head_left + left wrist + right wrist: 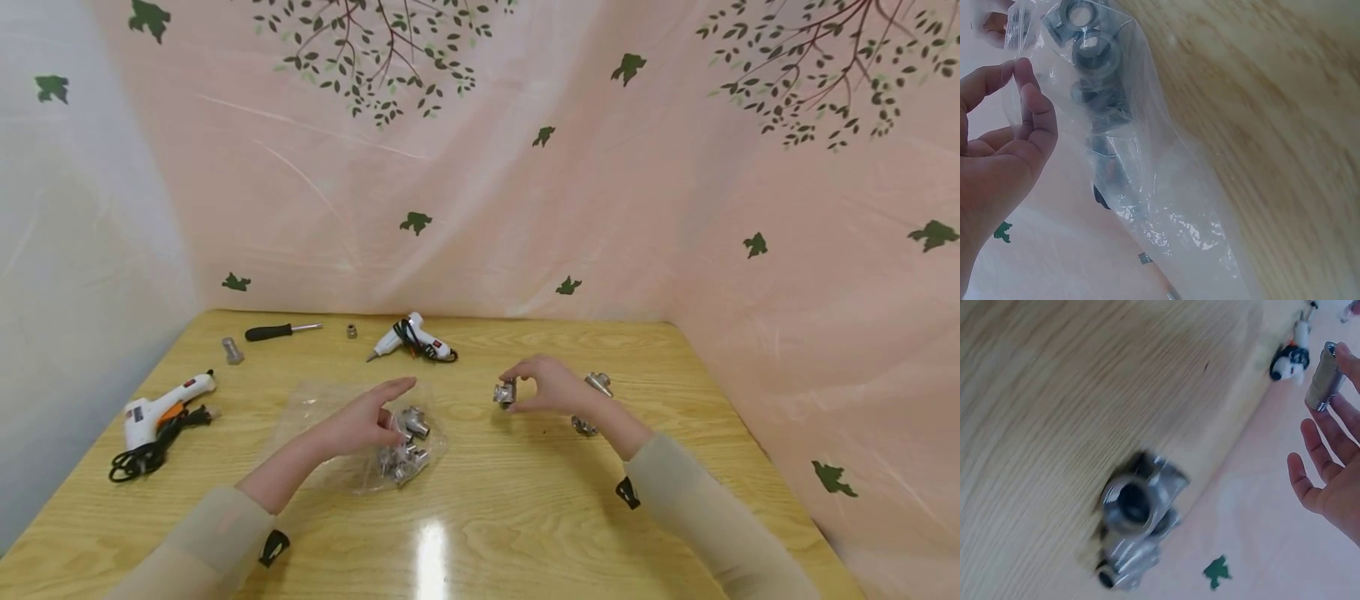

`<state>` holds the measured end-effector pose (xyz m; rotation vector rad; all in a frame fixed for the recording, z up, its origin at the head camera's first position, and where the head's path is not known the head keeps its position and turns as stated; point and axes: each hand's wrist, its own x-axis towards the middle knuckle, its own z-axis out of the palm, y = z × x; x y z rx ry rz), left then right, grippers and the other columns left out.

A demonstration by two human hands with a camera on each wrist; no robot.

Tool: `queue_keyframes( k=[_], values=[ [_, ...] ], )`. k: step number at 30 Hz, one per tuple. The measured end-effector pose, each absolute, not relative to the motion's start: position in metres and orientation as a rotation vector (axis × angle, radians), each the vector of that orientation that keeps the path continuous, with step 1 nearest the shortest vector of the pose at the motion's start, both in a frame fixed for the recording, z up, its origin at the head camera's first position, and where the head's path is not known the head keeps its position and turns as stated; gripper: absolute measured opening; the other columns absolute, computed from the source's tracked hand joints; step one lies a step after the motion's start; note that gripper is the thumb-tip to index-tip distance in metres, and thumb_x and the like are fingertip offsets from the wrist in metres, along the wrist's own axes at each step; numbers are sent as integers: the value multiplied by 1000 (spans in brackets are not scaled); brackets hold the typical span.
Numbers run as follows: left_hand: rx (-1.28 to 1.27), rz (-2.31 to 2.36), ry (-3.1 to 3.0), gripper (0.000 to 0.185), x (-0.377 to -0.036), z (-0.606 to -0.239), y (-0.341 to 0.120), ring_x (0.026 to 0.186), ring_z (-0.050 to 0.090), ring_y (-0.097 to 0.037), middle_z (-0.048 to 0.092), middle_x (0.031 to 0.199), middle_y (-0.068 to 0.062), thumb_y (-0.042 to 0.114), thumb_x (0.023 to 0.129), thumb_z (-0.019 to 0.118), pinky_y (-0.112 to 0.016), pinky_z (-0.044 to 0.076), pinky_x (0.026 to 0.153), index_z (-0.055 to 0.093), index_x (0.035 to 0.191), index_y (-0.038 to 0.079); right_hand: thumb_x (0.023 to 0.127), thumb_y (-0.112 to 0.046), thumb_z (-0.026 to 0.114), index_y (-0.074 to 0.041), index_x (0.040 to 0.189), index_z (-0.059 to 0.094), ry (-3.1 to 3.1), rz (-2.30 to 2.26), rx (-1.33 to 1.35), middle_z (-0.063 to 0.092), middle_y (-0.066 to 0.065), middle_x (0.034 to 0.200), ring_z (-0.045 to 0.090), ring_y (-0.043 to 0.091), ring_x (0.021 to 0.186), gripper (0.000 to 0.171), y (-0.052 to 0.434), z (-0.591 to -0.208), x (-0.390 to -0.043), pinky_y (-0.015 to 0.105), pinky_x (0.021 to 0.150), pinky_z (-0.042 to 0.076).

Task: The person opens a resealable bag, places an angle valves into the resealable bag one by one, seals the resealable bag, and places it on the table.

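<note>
Several silvery metal fittings [414, 423] are held inside a transparent plastic bag [306, 406], which is laid on the wooden table [525, 525]; they are gathered toward its right end. Part of the bag is covered by the left hand [356, 427], whose thumb and forefinger are seen parted in the head view; whether the film is pinched cannot be told. Outside the bag, above the table, a single fitting [504, 393] is pinched between thumb and fingertips of the right hand [551, 386]. Two loose fittings [598, 383] are set near the right forearm, by which one is partly hidden. Along the back, a white glue gun [411, 333], a small nut [351, 331] and a screwdriver [270, 332] are seen; at the left, a bolt-like piece [232, 351] and a second glue gun [142, 423].
</note>
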<state>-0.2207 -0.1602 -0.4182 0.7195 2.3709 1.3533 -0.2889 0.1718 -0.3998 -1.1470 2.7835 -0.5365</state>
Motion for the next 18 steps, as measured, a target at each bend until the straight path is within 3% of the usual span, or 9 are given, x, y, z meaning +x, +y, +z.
queue_keyframes(
  k=[9, 18],
  values=[
    [713, 1336, 2372, 85, -221, -416, -159, 65, 57, -13, 12, 154, -23, -4, 82, 66, -25, 49, 59, 17, 151, 4, 77, -32, 78, -10, 122, 63, 2721, -685, -1248, 64, 3, 119, 57, 26, 108, 52, 128, -402, -270, 44, 96, 43],
    [704, 1350, 2360, 86, -221, -418, -161, 68, 59, -18, 9, 155, -23, -5, 81, 66, -27, 52, 62, 17, 151, 5, 76, -29, 79, -11, 121, 64, 2664, -679, -1381, 65, 1, 118, 59, 21, 102, 52, 85, -413, -262, 30, 87, 46]
  ],
)
